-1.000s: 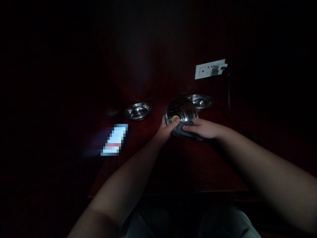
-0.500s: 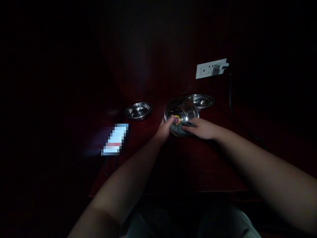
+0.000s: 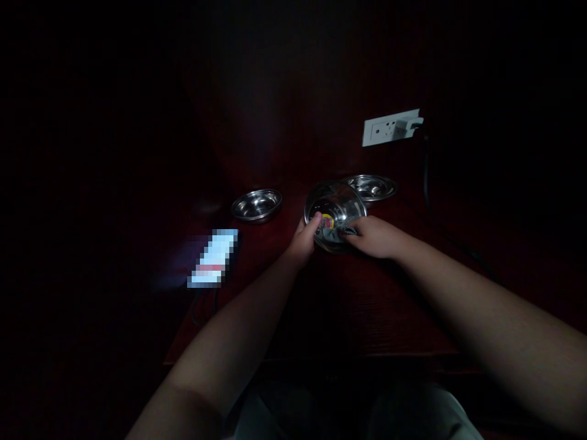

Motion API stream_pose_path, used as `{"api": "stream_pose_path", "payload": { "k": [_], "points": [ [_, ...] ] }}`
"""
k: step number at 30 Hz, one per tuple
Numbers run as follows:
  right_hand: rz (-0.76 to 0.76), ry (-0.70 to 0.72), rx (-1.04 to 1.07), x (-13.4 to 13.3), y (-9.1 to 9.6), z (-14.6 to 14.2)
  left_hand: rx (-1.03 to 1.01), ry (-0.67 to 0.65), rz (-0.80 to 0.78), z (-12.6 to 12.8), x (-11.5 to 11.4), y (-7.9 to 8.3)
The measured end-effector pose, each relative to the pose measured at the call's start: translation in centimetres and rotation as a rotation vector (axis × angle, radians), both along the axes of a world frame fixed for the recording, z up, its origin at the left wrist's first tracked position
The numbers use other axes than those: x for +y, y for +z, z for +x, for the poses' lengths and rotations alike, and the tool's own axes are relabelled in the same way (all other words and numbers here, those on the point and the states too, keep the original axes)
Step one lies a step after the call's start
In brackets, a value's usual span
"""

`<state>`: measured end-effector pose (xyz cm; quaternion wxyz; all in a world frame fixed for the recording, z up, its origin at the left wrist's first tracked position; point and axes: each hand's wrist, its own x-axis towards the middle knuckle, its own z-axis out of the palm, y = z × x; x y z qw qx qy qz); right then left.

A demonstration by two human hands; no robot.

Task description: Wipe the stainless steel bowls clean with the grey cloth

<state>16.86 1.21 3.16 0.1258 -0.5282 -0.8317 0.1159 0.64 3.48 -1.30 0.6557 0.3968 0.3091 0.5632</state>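
Observation:
A shiny metal bowl with a yellow and red sticker inside is tilted toward me above the table. My left hand grips its left rim, the thumb lying over the inside. My right hand is closed on a dark grey cloth and presses it against the inside of the bowl at the lower right. Behind the bowl, to the right, lies a second metal dish. A third, shallow metal bowl stands upright to the left.
A lit phone, its screen blurred, lies at the left with a thin cable below it. On the back wall is a white socket panel with a plug and a hanging black cord. The dark red tabletop ends near my lap.
My right hand has shifted slightly within the bowl, and the cloth is bunched higher and covers the sticker's lower edge. My left hand and the other bowls stay put.

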Motion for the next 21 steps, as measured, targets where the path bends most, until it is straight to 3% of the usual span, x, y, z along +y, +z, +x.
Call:
{"api": "stream_pose_path", "payload": {
  "k": [21],
  "points": [
    [-0.118,0.188,0.165,-0.01,0.06,0.3,0.002,-0.011,-0.033,-0.09,-0.29,0.34]
  ]
}}
